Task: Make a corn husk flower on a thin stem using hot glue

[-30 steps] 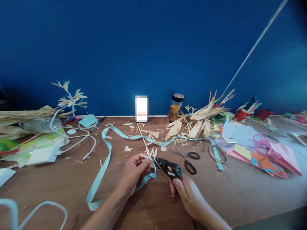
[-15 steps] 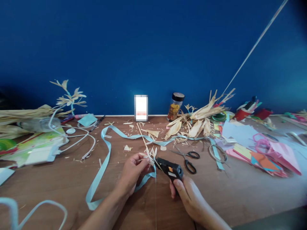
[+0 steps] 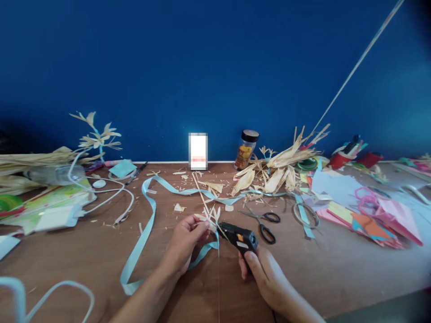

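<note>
Pinched between the thumb and fingers of my left hand (image 3: 188, 235) is a small corn husk flower (image 3: 213, 216) with pale, pointed petals. My right hand (image 3: 264, 271) is wrapped around the handle of a black glue gun (image 3: 239, 235) with an orange mark on its side. The gun's nozzle points left and meets the base of the flower, or nearly so; I cannot tell whether they touch. A light blue ribbon (image 3: 153, 206) trails from near the flower and loops across the table. Black-handled scissors (image 3: 267, 226) lie beyond the gun.
Dried corn husks (image 3: 286, 161) are heaped at the back right by a black-lidded jar (image 3: 245, 150). A blurred bright phone-like screen (image 3: 198, 150) stands at the wall. White cables (image 3: 129, 204) and a finished husk stem (image 3: 100, 134) are at left. Coloured papers (image 3: 336, 186) spread at right.
Almost nothing differs. Both hands, the flower and the glue gun keep their places, with at most a tiny shift of the gun.
</note>
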Available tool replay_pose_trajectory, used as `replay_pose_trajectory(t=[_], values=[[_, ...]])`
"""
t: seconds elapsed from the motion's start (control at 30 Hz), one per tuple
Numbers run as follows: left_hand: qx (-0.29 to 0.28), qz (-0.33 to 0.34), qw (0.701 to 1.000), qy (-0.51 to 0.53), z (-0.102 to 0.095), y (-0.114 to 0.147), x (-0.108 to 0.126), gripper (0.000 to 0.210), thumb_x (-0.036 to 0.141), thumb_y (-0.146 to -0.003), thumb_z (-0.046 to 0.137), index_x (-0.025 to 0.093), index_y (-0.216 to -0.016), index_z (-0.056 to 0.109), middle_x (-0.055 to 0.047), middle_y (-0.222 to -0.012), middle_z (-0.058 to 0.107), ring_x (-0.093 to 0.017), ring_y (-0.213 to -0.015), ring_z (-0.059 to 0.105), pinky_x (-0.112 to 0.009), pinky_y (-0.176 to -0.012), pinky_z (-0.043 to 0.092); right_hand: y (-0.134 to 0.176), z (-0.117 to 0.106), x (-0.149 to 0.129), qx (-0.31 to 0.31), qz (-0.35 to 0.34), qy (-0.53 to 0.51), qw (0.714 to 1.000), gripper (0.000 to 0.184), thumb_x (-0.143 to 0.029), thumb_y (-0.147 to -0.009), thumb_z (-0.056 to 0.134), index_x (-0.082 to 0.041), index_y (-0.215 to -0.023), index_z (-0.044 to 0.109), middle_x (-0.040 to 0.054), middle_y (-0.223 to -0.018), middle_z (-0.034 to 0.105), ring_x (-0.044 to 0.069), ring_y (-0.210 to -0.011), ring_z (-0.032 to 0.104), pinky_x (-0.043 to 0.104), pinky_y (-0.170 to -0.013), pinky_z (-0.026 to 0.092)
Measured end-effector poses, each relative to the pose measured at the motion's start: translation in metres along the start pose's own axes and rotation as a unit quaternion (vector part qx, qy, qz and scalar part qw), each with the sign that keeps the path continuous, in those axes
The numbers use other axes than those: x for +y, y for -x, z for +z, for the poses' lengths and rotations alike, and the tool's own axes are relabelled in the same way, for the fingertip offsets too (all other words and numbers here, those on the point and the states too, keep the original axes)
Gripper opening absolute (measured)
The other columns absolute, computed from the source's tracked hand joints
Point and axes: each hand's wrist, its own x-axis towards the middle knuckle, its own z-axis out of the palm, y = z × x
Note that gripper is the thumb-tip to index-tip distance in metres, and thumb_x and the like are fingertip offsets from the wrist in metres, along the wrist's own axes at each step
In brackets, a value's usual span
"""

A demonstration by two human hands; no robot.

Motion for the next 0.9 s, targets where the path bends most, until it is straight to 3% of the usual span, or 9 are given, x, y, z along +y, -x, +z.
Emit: replay_pose_trajectory(t=[0.9], values=[[0.01, -0.009, 1.0, 0.001, -0.0003, -0.0009, -0.001, 0.022, 0.026, -0.06, 0.067, 0.013, -0.076, 0.059, 0.0, -0.059, 0.06, -0.007, -0.051, 0.05, -0.019, -0.053, 0.04, 0.0001, 0.0017, 0.0044, 0.008, -0.009, -0.005, 1.0, 0.038, -0.033, -0.088, 0.024, -0.016, -0.065, 0.049, 0.0018, -0.066, 0.052, 0.013, -0.064, 0.048, 0.022, -0.062, 0.034]])
